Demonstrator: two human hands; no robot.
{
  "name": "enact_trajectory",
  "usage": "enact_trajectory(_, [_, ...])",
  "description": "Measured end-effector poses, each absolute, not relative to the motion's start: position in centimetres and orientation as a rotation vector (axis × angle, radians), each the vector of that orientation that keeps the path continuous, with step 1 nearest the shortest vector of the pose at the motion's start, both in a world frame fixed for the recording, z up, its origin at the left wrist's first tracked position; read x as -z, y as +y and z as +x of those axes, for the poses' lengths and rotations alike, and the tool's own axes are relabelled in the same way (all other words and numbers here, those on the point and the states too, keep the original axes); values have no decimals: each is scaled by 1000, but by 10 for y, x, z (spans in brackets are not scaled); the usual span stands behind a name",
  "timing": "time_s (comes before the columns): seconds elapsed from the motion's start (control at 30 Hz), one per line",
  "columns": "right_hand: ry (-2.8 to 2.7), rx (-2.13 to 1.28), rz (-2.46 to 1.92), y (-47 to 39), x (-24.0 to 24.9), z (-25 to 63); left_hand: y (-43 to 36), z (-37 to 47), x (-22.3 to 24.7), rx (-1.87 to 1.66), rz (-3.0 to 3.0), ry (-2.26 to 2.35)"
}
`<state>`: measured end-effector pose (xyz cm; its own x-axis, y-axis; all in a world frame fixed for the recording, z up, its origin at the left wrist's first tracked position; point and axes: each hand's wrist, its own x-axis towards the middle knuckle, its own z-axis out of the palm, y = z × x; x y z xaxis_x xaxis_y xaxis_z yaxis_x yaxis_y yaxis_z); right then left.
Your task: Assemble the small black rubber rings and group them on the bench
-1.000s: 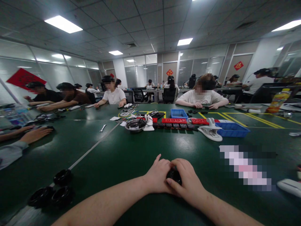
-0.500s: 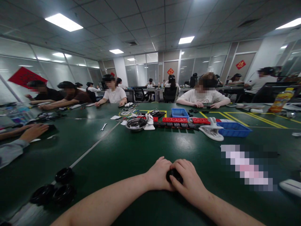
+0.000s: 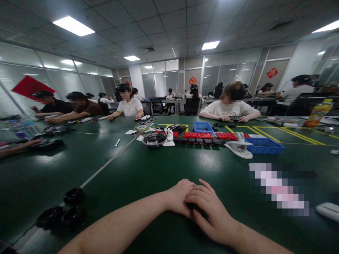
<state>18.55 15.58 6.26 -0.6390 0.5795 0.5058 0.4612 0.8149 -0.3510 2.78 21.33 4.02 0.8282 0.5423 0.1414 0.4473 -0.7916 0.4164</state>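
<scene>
Left hand (image 3: pixel 178 197) and right hand (image 3: pixel 208 208) press together, fingers curled over a barely visible small dark part (image 3: pixel 195 208), steadying it against the green table (image 3: pixel 132 176).

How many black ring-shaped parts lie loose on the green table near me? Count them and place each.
3, clustered at the table's near left edge: one black ring-shaped part farthest back, one front left, one front right. The clasped left hand and right hand may hide another.
</scene>
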Motion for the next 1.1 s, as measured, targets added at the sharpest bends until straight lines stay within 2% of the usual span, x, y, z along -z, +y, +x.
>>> enact_trajectory(0.3, [-2178,-94,-1175,172,-48,185,203,31,-43,-480,2629,1001])
enact_trajectory(0.63, [-2198,-151,-1296,172,-50,183,202,33,-40,-511,2667,1076])
enact_trajectory(0.9, [-2217,-194,-1168,171,-52,184,203,32,-45,-503,2663,1058])
enact_trajectory(1.1, [-2289,-241,-761,163,-59,184,219,26,-35,-439,2703,648])
